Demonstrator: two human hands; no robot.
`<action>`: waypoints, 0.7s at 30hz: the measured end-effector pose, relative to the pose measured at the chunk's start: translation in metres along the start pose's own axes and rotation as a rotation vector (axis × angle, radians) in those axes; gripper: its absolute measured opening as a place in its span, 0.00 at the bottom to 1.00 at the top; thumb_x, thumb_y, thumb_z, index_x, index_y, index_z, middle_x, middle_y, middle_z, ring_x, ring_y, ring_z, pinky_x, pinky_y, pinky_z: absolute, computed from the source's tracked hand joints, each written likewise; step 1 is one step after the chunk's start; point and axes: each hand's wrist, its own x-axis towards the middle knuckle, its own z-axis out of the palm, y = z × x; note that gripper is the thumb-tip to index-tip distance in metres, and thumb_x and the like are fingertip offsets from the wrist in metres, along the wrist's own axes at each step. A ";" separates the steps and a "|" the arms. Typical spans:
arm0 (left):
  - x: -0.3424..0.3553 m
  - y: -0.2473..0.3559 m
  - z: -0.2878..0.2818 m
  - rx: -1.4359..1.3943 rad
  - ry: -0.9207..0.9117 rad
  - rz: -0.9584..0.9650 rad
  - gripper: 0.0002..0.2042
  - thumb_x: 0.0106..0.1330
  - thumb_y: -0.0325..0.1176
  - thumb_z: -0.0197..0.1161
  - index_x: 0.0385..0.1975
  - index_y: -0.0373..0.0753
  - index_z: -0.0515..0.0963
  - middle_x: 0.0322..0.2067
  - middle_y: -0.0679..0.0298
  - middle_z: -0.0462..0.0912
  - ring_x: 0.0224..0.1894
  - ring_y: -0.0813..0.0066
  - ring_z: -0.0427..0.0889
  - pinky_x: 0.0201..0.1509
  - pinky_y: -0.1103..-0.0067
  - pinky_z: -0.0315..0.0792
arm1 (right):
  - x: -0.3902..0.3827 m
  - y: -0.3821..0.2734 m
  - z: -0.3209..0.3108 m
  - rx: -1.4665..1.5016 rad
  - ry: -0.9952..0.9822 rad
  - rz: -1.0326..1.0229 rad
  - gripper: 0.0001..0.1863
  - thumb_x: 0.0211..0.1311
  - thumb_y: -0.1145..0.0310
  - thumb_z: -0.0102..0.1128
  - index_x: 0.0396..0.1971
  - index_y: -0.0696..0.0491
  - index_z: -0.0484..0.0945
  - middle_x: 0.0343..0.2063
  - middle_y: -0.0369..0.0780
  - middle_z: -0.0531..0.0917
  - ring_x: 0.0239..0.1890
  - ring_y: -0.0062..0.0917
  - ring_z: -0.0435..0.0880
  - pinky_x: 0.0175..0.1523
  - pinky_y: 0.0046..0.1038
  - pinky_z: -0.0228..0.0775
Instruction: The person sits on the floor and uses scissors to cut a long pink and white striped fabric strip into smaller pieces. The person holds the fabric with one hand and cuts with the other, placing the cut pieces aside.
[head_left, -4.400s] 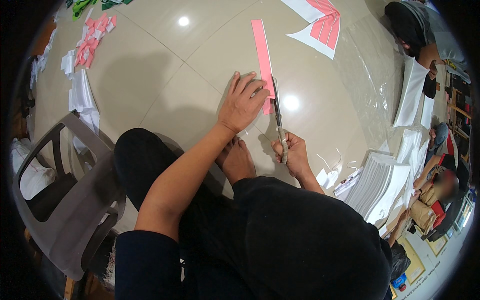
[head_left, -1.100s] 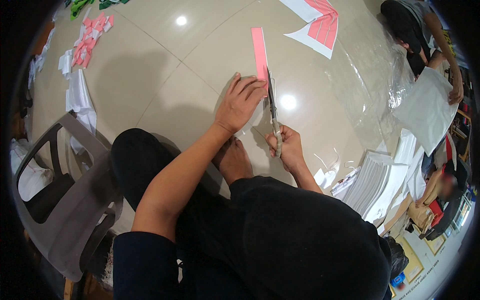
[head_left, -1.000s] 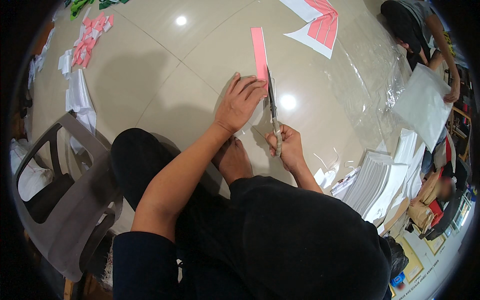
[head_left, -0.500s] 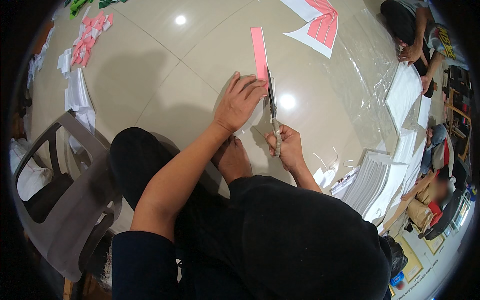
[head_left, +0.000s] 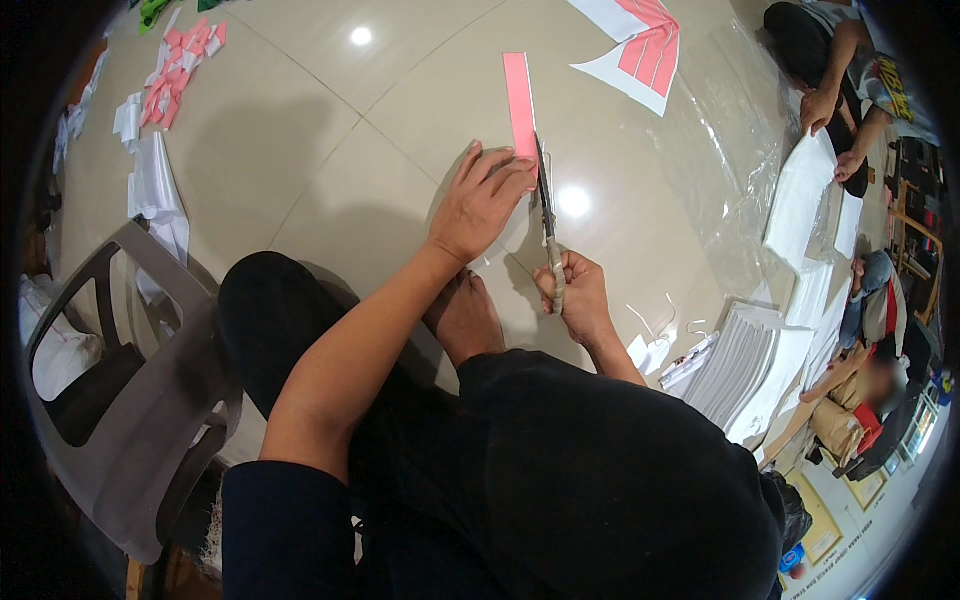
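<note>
A narrow pink strip with white edges [head_left: 519,95] points away from me above the tiled floor. My left hand [head_left: 478,200] holds its near end, fingertips on the pink face. My right hand [head_left: 578,293] grips a pair of scissors [head_left: 547,205] by wrapped handles. The dark blades lie along the strip's right edge, just beside my left fingertips. My hand partly hides the handle loops. Farther off to the right lies a larger pink-and-white striped sheet [head_left: 645,50].
A grey plastic chair [head_left: 120,400] stands left, near pink and white scraps [head_left: 178,75]. At right are a stack of white sheets [head_left: 745,365], thin white offcuts [head_left: 655,325] and clear plastic film [head_left: 725,150]. Another person's hands [head_left: 820,108] hold white material [head_left: 800,200].
The scissors' handles have come slightly closer together, and the blades sit a touch farther right. My left hand has barely moved. The other person's hands have shifted the white material.
</note>
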 end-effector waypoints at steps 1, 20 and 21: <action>0.000 0.000 0.000 0.000 0.000 -0.001 0.08 0.75 0.33 0.68 0.50 0.43 0.83 0.62 0.69 0.88 0.70 0.62 0.80 0.83 0.47 0.65 | 0.000 0.000 0.000 0.006 -0.001 -0.001 0.11 0.67 0.71 0.77 0.35 0.58 0.80 0.25 0.36 0.84 0.19 0.17 0.78 0.25 0.23 0.70; 0.000 -0.001 0.002 -0.017 -0.015 -0.019 0.11 0.74 0.34 0.63 0.53 0.45 0.83 0.62 0.71 0.86 0.72 0.61 0.77 0.84 0.47 0.63 | 0.004 -0.006 0.003 -0.011 -0.009 0.006 0.13 0.68 0.69 0.78 0.35 0.57 0.79 0.26 0.36 0.84 0.20 0.17 0.78 0.25 0.23 0.70; 0.000 -0.001 0.002 -0.016 -0.015 -0.019 0.12 0.74 0.34 0.63 0.54 0.45 0.83 0.62 0.71 0.86 0.72 0.61 0.77 0.84 0.47 0.63 | 0.004 -0.005 0.002 -0.014 -0.011 0.004 0.14 0.68 0.69 0.79 0.35 0.57 0.79 0.26 0.36 0.84 0.20 0.17 0.78 0.25 0.23 0.70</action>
